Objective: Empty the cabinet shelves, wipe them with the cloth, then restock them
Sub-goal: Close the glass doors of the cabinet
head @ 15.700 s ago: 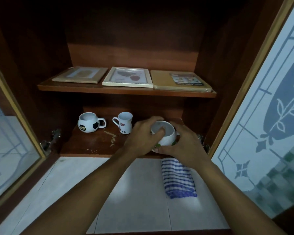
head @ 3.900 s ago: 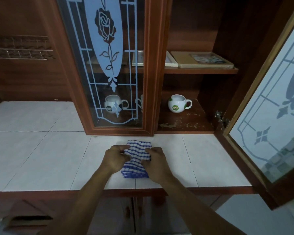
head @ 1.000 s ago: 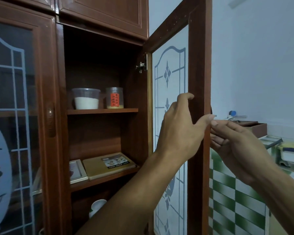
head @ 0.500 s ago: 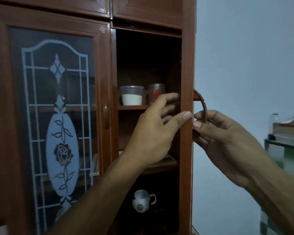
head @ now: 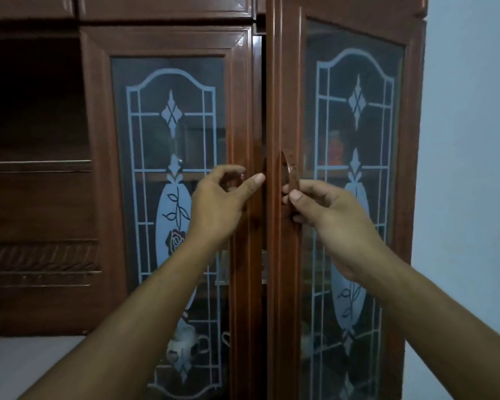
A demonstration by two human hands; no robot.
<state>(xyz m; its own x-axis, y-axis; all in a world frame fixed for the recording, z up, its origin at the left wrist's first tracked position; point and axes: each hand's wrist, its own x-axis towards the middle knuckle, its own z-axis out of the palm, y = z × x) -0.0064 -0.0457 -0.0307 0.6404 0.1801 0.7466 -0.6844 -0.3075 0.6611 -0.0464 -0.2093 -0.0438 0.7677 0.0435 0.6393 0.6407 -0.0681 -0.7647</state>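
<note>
The wooden cabinet's two glass doors stand almost together. My right hand [head: 324, 209] pinches the curved brown handle [head: 290, 174] of the right door [head: 355, 197], which still sits slightly proud of the left door [head: 168, 168], with a narrow dark gap between them. My left hand [head: 223, 200] is at the left door's inner edge with its fingers curled and its thumb pointing at the gap; whether it holds anything there is hidden. A white mug [head: 182, 339] shows dimly through the left glass and an orange-labelled jar [head: 335, 151] through the right. The cloth is out of view.
A dark open shelf unit [head: 35, 168] adjoins the cabinet on the left. The white tiled counter [head: 12, 365] lies at the lower left. A pale blue wall [head: 474, 197] is on the right.
The right door has swung from half open to nearly shut, hiding the shelves behind glass. My left hand has come off that door's edge. My right hand has stayed on the handle.
</note>
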